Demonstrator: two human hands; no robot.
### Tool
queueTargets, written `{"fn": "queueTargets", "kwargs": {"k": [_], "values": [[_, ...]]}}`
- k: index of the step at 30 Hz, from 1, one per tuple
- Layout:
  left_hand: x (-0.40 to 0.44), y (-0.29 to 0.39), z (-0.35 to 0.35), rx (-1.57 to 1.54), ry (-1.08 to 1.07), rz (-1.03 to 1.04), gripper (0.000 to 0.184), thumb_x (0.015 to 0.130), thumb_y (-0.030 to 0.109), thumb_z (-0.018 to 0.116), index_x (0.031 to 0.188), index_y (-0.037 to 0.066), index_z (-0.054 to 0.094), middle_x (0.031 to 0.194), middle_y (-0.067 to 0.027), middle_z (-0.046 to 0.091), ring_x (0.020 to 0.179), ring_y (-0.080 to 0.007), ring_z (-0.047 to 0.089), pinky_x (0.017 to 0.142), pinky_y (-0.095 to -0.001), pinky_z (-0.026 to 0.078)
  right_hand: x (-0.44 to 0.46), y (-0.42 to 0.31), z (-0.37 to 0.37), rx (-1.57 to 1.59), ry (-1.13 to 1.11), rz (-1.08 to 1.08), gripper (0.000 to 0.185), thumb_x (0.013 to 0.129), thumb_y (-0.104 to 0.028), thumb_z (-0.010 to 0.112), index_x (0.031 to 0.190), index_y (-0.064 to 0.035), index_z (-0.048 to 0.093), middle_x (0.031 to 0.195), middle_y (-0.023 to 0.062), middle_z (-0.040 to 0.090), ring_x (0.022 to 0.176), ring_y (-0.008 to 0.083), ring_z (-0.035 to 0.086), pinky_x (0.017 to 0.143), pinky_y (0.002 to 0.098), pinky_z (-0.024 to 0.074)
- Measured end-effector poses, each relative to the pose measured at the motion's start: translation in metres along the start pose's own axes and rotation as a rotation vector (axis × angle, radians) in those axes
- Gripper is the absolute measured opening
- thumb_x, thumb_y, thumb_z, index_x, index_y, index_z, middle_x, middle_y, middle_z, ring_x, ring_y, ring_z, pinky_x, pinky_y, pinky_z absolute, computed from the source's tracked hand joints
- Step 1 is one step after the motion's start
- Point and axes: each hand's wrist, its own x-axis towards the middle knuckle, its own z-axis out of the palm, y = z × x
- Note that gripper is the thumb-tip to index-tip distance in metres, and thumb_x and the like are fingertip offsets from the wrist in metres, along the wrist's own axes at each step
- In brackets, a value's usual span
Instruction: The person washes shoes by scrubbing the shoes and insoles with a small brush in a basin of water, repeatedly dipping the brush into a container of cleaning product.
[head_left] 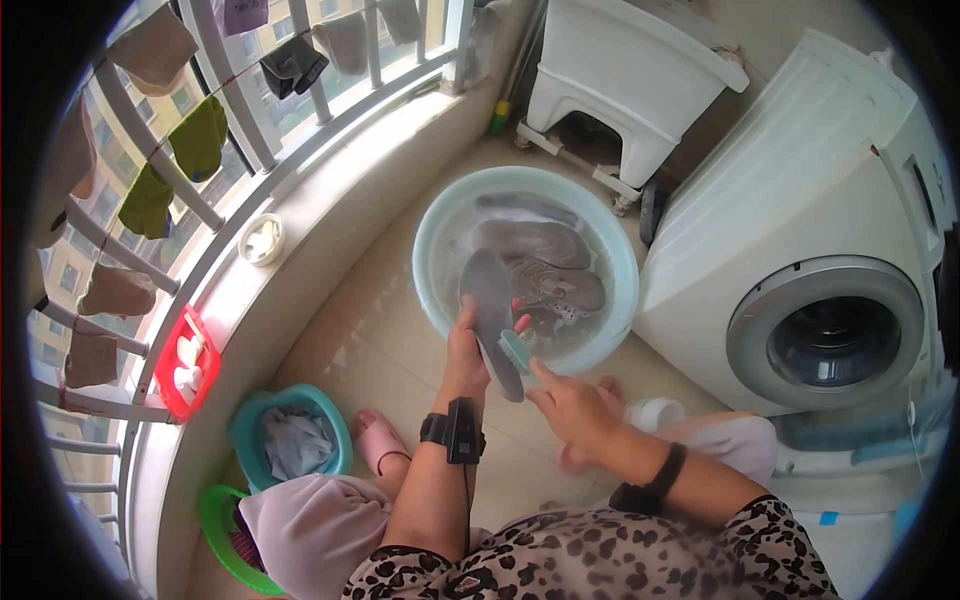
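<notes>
A grey insole-shaped piece [484, 290] is held upright-tilted by my left hand [466, 345], over the near left edge of a pale blue basin [428, 265]. My right hand [580, 408] grips a light green brush [515, 351], whose bristles touch the lower part of the grey piece. In the basin's cloudy water lie several more grey-brown flat pieces [545, 243], with some suds around them.
A teal tub with cloth [298, 440] and a green basket [222, 520] stand at lower left. On the ledge are a red tray [208, 372] and a small bowl [262, 240]. A washing machine [700, 290] is at right, a white sink [630, 70] behind.
</notes>
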Motion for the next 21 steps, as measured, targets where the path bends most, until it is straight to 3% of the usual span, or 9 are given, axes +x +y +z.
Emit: {"fn": "queueTargets", "kwargs": {"k": [2,3,5,8,11,13,15,18,21], "values": [[-0.001,-0.004,-0.005,-0.024,0.042,-0.002,0.057,0.097,0.047,0.039,0.133,0.003,0.040,0.121,-0.0185,0.055,0.106,-0.0353,0.057,0.089,-0.0450,0.050,-0.010,-0.005,-0.003,-0.195,0.018,-0.103,0.044,0.087,-0.013,0.054,0.129,-0.0047,0.044,0.082,0.0209,0.064,0.070,0.0390,0.063,0.060,0.0473,0.0487],[-0.005,-0.009,-0.004,0.022,-0.015,-0.082,0.053,0.098,0.044,0.036,0.129,0.001,0.042,0.115,-0.0122,0.054,0.106,-0.0266,0.056,0.088,-0.0436,0.050,-0.001,0.001,0.000,-0.223,0.105,-0.116,0.043,0.087,-0.013,0.053,0.129,-0.0050,0.046,0.079,0.0201,0.064,0.069,0.0382,0.063,0.059,0.0470,0.0489],[-0.010,-0.024,0.013,0.053,-0.031,-0.159,0.052,0.099,0.044,0.035,0.127,0.002,0.045,0.115,-0.0111,0.056,0.105,-0.0250,0.057,0.087,-0.0400,0.049,0.038,0.023,0.007,-0.276,0.290,-0.128,0.041,0.087,-0.014,0.053,0.127,-0.0056,0.048,0.072,0.0185,0.063,0.067,0.0366,0.063,0.058,0.0463,0.0491],[-0.010,-0.033,0.008,0.071,0.023,-0.126,0.051,0.098,0.046,0.038,0.123,0.003,0.049,0.109,-0.0101,0.058,0.100,-0.0241,0.059,0.083,-0.0370,0.050,0.085,0.034,-0.005,-0.285,0.293,0.001,0.037,0.087,-0.014,0.053,0.123,-0.0059,0.053,0.067,0.0176,0.062,0.067,0.0359,0.063,0.058,0.0465,0.0492],[-0.003,-0.012,-0.012,0.098,0.029,-0.121,0.049,0.098,0.045,0.038,0.120,0.003,0.051,0.101,-0.0098,0.060,0.093,-0.0241,0.061,0.080,-0.0364,0.051,0.039,0.019,0.020,-0.098,0.227,-0.213,0.035,0.086,-0.014,0.054,0.119,-0.0053,0.055,0.068,0.0178,0.063,0.066,0.0360,0.064,0.058,0.0470,0.0494],[-0.007,-0.010,-0.013,0.082,0.088,-0.103,0.047,0.099,0.044,0.038,0.117,0.003,0.052,0.096,-0.0102,0.062,0.086,-0.0242,0.062,0.076,-0.0368,0.052,0.018,0.013,0.022,-0.114,0.163,-0.174,0.035,0.086,-0.014,0.053,0.119,-0.0048,0.055,0.070,0.0192,0.064,0.067,0.0373,0.064,0.058,0.0477,0.0494],[-0.008,-0.017,-0.003,0.019,0.043,-0.139,0.048,0.098,0.045,0.039,0.117,0.003,0.051,0.099,-0.0099,0.061,0.087,-0.0235,0.062,0.077,-0.0364,0.052,0.030,0.016,0.008,-0.163,0.137,-0.127,0.035,0.086,-0.014,0.053,0.119,-0.0038,0.055,0.071,0.0215,0.063,0.067,0.0388,0.064,0.058,0.0483,0.0493],[-0.018,-0.025,0.030,0.029,0.046,-0.135,0.049,0.098,0.045,0.038,0.119,0.003,0.050,0.104,-0.0092,0.060,0.091,-0.0217,0.061,0.080,-0.0361,0.051,0.086,0.036,-0.012,-0.283,0.203,0.123,0.039,0.086,-0.010,0.055,0.125,-0.0038,0.053,0.073,0.0231,0.062,0.071,0.0399,0.062,0.064,0.0472,0.0477],[-0.010,-0.020,0.015,0.061,-0.006,-0.037,0.055,0.097,0.049,0.039,0.122,0.001,0.049,0.106,-0.0101,0.059,0.092,-0.0238,0.060,0.083,-0.0381,0.050,0.075,0.035,-0.003,-0.031,0.268,-0.001,0.037,0.087,-0.011,0.055,0.123,-0.0027,0.054,0.073,0.0235,0.062,0.071,0.0416,0.061,0.063,0.0472,0.0465]]}}
